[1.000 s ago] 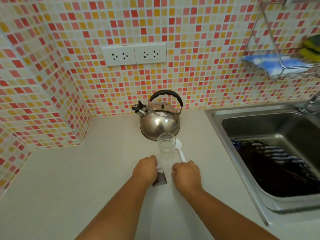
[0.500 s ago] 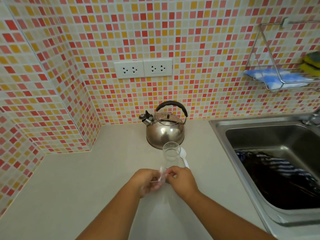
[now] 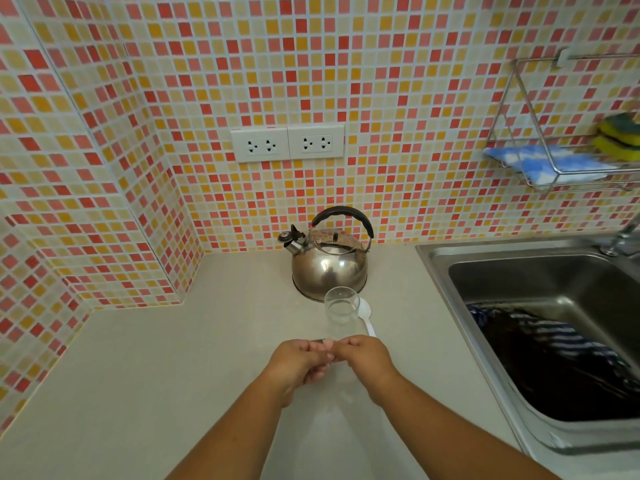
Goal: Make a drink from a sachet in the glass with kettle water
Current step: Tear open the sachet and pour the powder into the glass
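A clear empty glass (image 3: 341, 308) stands upright on the counter, just in front of a steel kettle (image 3: 329, 271) with a black handle. A white plastic spoon (image 3: 365, 314) lies right of the glass. My left hand (image 3: 298, 362) and my right hand (image 3: 363, 355) meet fingertip to fingertip just in front of the glass, above the counter. Both pinch the small dark sachet (image 3: 322, 339), of which only a thin sliver shows above the fingers. The rest of it is hidden.
A steel sink (image 3: 540, 282) with dark striped cloth in it sits on the right, its tap (image 3: 620, 240) at the far corner. A wire rack (image 3: 554, 168) with cloth and sponges hangs above. Twin sockets (image 3: 287, 143) sit on the tiled wall. The beige counter (image 3: 156, 358) extends left.
The sachet lay on the counter between my hands a second ago. Both hands have lifted it and drawn together, and it is now almost hidden in the fingers. The view has tilted up.
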